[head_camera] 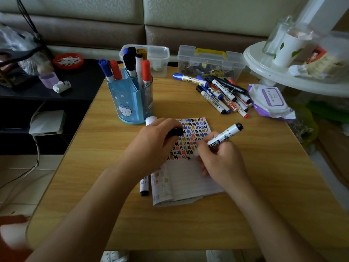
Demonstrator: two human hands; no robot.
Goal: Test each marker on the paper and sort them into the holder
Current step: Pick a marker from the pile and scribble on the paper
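Right hand point(221, 160) gripping marker point(225, 134), left point(152, 146) pinching cap point(176, 132)

- The white marker point(224, 136) slanted over the paper, black butt end up, gripped in the right hand point(221, 159).
- A black cap point(175, 132) was pinched in the left hand point(151, 146).
- The paper point(188, 178), a lined pad, lay flat on the counter point(245, 205), its far half filled with black, blue, red and yellow marks.
- The blue holder point(130, 99) stood upright beyond the pad, with capped markers point(145, 72) standing in it.
- A loose pile of markers point(221, 93) lay to the holder's right.
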